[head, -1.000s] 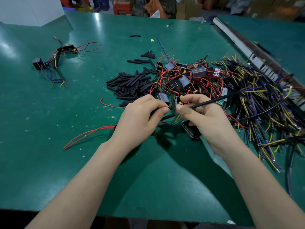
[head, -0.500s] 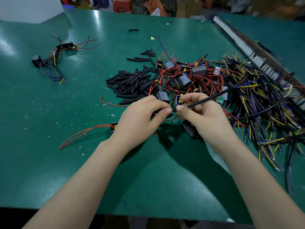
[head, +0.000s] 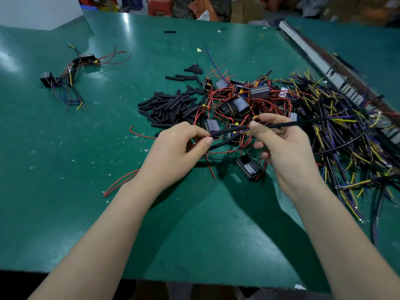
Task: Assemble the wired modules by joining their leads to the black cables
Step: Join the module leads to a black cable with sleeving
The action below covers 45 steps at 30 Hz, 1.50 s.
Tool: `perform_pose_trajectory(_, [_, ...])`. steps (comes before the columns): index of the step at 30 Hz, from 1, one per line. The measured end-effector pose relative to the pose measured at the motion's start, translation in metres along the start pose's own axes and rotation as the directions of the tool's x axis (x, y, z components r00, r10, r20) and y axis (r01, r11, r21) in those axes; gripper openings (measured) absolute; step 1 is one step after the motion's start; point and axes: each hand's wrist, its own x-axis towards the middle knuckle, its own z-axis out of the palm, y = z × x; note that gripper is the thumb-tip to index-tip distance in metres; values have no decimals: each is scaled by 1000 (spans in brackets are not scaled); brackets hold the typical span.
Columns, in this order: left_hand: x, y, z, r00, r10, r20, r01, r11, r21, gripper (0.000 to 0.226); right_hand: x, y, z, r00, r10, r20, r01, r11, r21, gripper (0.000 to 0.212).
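Fingers (head: 206,141) of both hands on black cable (head: 303,122) — bare green table (head: 65,191) leftward

Head-worn view, down over table (head: 65,191)

Green table (head: 65,169); black sleeves (head: 171,105); red leads (head: 218,98); yellow-purple cables (head: 337,118).

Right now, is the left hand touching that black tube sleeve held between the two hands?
Touching. The head view shows the left hand pinching the end of the black sleeve between thumb and forefinger, no gap visible.
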Motion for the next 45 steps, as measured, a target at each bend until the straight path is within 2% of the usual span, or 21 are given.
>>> perform_pose_trajectory(4, [-1, 6, 0, 996, -27, 89, 43, 982, -183, 35, -1, -1, 0, 999, 15, 30, -15, 1000, 11, 14])
perform_pose_trajectory(6, [-2, 7, 1, 991, -25, 133, 54, 974, -218, 43, -2, 0, 1, 998, -3, 66, 4, 1000, -14, 15])
perform_pose_trajectory(13, [1, 4, 1, 993, -52, 106, 83, 946, -313, 50, -3, 0, 3, 982, -140, 129, 151, 985, -84, 19])
perform_pose_trajectory(16, [1, 2, 3, 992, -33, 118, 70, 942, -329, 49, -5, 1, 4, 973, -131, 191, 150, 985, -87, 19])
perform_pose_trajectory(19, [0, 1, 5, 993, -31, 118, 70, 934, -351, 44, -5, 1, 5, 971, -136, 196, 151, 987, -64, 19])
perform_pose_trajectory(24, [3, -1, 1, 994, -107, 5, 101, 929, -355, 12, -2, -1, 0, 993, -96, 66, 98, 995, -21, 17])
perform_pose_trajectory(26, [3, -3, -1, 993, -119, -12, 109, 940, -324, 8, 0, -2, -1, 998, -43, 40, 42, 999, 18, 16])
perform_pose_trajectory(33, [2, 3, 1, 1000, 12, -19, -15, 984, -176, 8, -2, -3, 1, 997, -10, 73, 9, 1000, 22, 16])
perform_pose_trajectory(37, [2, 0, -1, 1000, -17, -19, 14, 990, -138, 9, 0, -3, 0, 999, -5, 40, 3, 1000, 31, 16])
perform_pose_trajectory(40, [1, 0, -1, 1000, -18, -4, 17, 989, -146, 22, 0, -3, -1, 999, -3, 40, 1, 999, 40, 16])
perform_pose_trajectory(42, [1, -1, -2, 998, -57, -6, 55, 982, -178, 32, -1, -3, -1, 999, -3, 47, 1, 999, 43, 15])
perform_pose_trajectory(45, [3, -3, -5, 983, -181, -6, 170, 936, -309, 34, -1, -3, 0, 998, 2, 59, -6, 997, 79, 16])
